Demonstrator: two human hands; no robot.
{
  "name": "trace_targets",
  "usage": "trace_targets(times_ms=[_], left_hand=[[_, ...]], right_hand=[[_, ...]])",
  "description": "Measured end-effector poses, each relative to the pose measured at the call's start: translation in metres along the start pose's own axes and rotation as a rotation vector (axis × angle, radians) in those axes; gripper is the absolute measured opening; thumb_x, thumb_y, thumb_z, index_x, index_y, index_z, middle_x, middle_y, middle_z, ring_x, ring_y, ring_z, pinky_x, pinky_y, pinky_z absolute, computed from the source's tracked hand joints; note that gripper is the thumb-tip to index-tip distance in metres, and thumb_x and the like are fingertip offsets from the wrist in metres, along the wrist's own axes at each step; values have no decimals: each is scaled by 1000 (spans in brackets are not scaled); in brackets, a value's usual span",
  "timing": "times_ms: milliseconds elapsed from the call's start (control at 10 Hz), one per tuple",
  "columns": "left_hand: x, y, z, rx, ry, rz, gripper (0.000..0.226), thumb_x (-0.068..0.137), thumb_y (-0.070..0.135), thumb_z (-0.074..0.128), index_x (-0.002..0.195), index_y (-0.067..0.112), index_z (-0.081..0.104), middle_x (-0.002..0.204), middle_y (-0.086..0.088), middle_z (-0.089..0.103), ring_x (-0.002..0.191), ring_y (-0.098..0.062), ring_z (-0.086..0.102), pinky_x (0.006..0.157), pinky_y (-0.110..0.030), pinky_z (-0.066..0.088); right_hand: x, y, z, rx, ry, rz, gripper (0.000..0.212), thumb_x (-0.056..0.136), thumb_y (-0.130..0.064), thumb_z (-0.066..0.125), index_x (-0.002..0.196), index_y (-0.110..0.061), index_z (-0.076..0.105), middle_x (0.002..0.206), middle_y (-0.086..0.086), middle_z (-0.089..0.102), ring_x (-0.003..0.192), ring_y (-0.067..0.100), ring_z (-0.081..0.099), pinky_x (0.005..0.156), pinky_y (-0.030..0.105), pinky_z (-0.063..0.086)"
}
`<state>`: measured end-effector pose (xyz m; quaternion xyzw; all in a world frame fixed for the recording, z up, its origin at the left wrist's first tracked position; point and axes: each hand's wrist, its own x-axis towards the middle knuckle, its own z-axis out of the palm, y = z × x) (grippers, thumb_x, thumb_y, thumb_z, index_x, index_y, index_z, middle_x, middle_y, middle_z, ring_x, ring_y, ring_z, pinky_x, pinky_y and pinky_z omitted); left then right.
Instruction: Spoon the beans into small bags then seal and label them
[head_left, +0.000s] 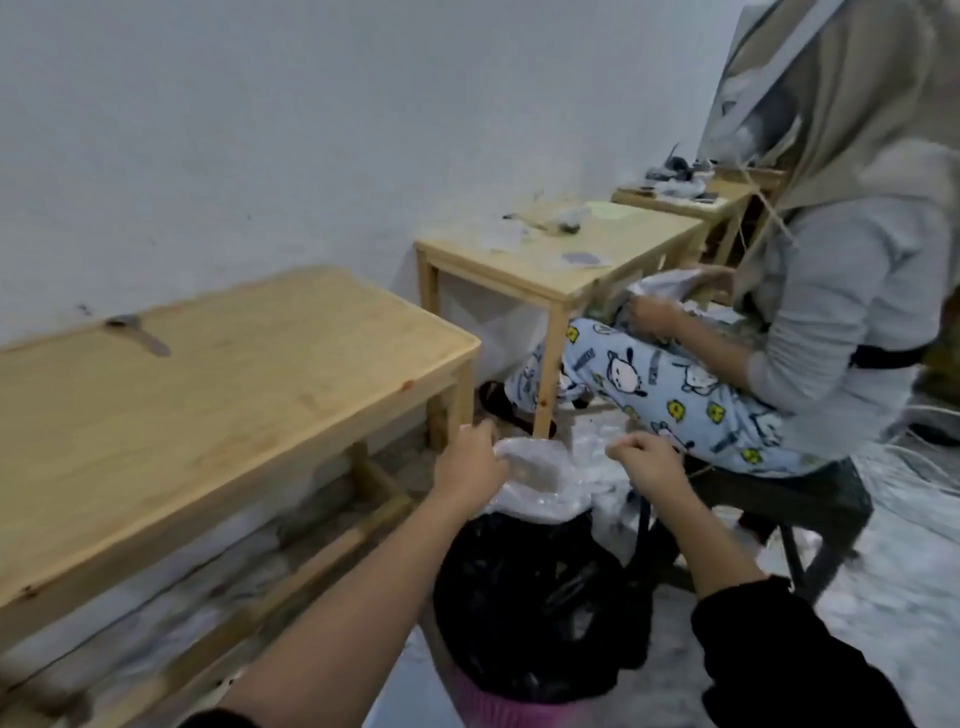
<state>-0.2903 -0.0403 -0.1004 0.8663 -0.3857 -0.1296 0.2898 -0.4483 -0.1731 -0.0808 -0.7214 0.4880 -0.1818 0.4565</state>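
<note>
A clear plastic bag (540, 478) sticks up out of a black plastic bag (535, 597) that sits in a pink basket (514, 709) on the floor in front of me. My left hand (470, 462) pinches the left rim of the clear bag. My right hand (647, 460) pinches its right rim, and the mouth is spread between them. The contents of the bag are blurred; no beans can be made out. A spoon (139, 335) lies on the wooden table (208, 415) at my left.
Another person (810, 312) sits on a stool at the right, handling a white bag on their lap. Two more wooden tables (566, 260) stand along the white wall behind, with small items on them. White cords lie on the floor at far right.
</note>
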Motion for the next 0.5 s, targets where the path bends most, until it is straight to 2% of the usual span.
trace_targets(times_ms=[100, 200, 300, 400, 500], left_hand=[[-6, -24, 51, 3, -100, -123, 10, 84, 21, 53, 90, 13, 53, 97, -8, 61, 87, -28, 59, 70, -33, 46], [-7, -53, 91, 18, -156, -218, 13, 86, 16, 51, 96, 10, 55, 101, -12, 62, 92, -30, 59, 70, -34, 45], [-3, -77, 122, 99, -196, -299, 19, 89, 20, 51, 106, 11, 55, 108, -10, 60, 98, -28, 58, 71, -30, 41], [7, -94, 139, 124, -225, -363, 31, 89, 25, 54, 116, 9, 51, 115, -13, 58, 105, -30, 57, 79, -35, 46], [23, -104, 154, 64, -302, -395, 35, 90, 29, 55, 117, 6, 50, 111, -15, 59, 100, -31, 58, 80, -38, 50]], right_hand=[[9, 49, 22, -8, -86, 124, 34, 89, -9, 53, 60, -10, 34, 58, 6, 33, 57, 22, 36, 56, 29, 30], [25, 89, 50, -40, -203, 248, 38, 90, -11, 54, 59, -10, 32, 56, 6, 28, 53, 20, 31, 60, 29, 30], [42, 122, 79, -11, -261, 369, 31, 91, -9, 53, 62, -1, 43, 59, 7, 37, 53, 19, 38, 58, 30, 36], [56, 146, 109, 20, -307, 442, 22, 89, -8, 52, 67, -6, 50, 68, 8, 49, 64, 20, 49, 67, 36, 49], [72, 150, 127, -40, -420, 475, 18, 90, -11, 50, 79, 0, 60, 87, 26, 52, 83, 33, 56, 83, 43, 49]])
